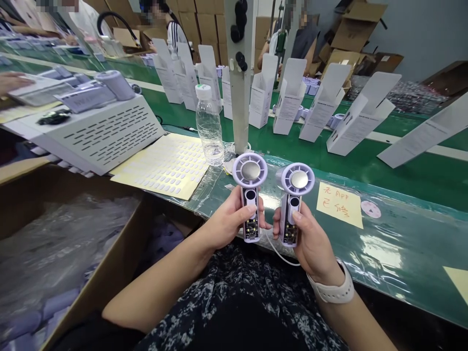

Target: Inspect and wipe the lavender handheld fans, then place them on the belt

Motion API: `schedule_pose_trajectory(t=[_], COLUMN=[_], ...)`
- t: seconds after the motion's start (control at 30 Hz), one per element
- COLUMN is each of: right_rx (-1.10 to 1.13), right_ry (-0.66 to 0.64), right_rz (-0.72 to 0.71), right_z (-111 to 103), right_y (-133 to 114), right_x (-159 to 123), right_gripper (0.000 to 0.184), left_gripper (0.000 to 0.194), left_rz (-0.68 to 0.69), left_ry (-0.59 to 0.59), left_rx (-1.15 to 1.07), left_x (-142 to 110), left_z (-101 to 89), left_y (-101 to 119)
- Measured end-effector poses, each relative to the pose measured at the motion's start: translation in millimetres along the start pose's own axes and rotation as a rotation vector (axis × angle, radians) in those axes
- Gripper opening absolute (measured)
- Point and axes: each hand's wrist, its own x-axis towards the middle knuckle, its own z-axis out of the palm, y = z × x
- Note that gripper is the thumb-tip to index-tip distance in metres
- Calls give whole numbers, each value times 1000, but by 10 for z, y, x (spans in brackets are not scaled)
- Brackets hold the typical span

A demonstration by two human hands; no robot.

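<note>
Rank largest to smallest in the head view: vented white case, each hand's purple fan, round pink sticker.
1. Vented white case
2. Fan in left hand, fan in right hand: too alike to rank
3. Round pink sticker

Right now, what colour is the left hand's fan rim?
The fan rim is light purple: head view.

A green bench carries a bottle, label sheet and note.

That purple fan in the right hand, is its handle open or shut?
It looks open: the purple fan in the right hand shows its circuit board, with no solid cover over it.
</note>
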Motion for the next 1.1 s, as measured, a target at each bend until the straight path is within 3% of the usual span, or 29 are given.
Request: schedule_pose_trajectory(t=[0.13, 0.27, 0.43, 0.6, 0.7, 0.8, 0.87, 1.0, 1.1], right_rx=[5, -15, -19, 26, 121, 182, 181, 189, 198], right_ry=[31, 34, -24, 7, -41, -125, -95, 71, 54], right_rz=[8, 4, 27, 27, 55, 96, 104, 67, 31], right_z=[51, 81, 52, 19, 18, 10, -2, 4, 67], right_y=[-34, -55, -61, -52, -62, -84, -88, -75, -105], right_x=[-19, -38, -53, -35, -22, -20, -27, -55, -85], right_gripper=[31, 26, 28, 30, 32, 45, 52, 41, 31], left_gripper=[33, 35, 34, 28, 28, 31, 37, 62, 59], left_rz=[-20, -24, -7, 3, 26, 32, 4, -55, -25], left_ry=[10, 40, 54, 44, 2, 27, 91, 166, 144], left_rx=[-48, -91, -42, 3, 35, 81, 127, 247, 196], left_x=[-2, 2, 15, 7, 9, 16, 10, -35, -73], left_z=[39, 70, 53, 16, -14, -33, -27, 39, 109], left_y=[18, 43, 61, 63, 30, -9, -19, 2, 26])
